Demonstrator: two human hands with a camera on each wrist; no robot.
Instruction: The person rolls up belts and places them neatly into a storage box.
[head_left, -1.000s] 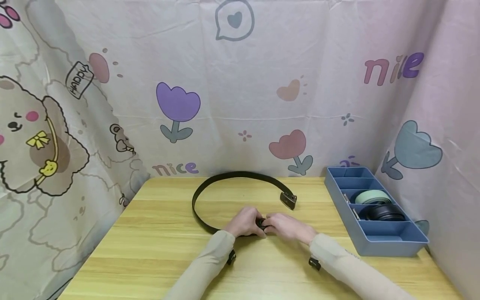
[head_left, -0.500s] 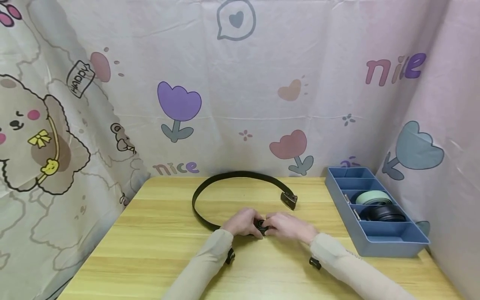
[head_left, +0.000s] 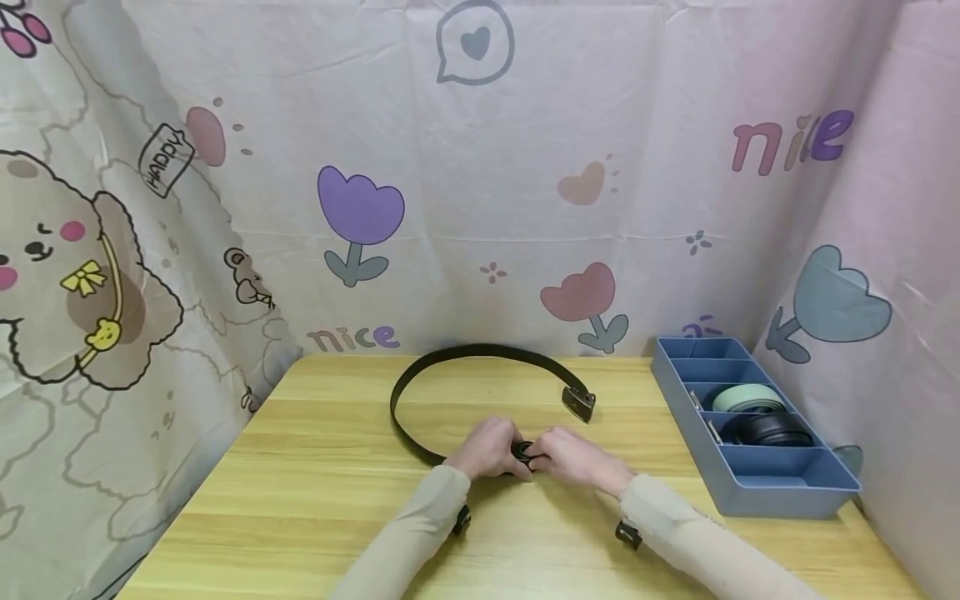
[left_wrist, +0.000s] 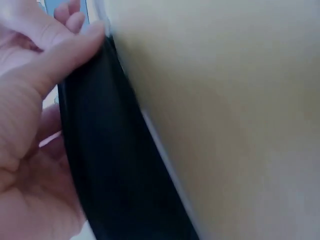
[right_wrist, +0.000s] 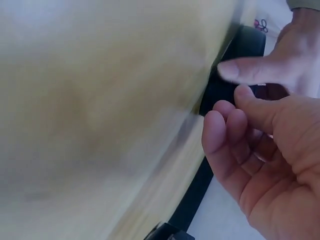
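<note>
A black belt (head_left: 480, 350) curves across the wooden table in a wide arc, its metal buckle (head_left: 579, 403) lying at the far right end. The opposite end is wound into a small coil (head_left: 522, 452) standing on edge. My left hand (head_left: 487, 450) holds this coil from the left, thumb in front; the left wrist view shows the thumb along the black strap (left_wrist: 115, 150). From the right, my right hand (head_left: 579, 460) pinches the coil between thumb and fingers, as the right wrist view also shows. The fingers partly cover the coil.
A blue compartment tray (head_left: 780, 500) stands at the table's right side. In it lie a rolled mint-green belt (head_left: 746, 397) and a rolled black belt (head_left: 776, 431). A printed curtain (head_left: 465, 167) hangs close behind the table's back edge.
Both hands stay at the coil, with the right fingers shifting slightly over it. The belt's arc has moved a little to the right at its left side; the buckle lies almost where it was.
</note>
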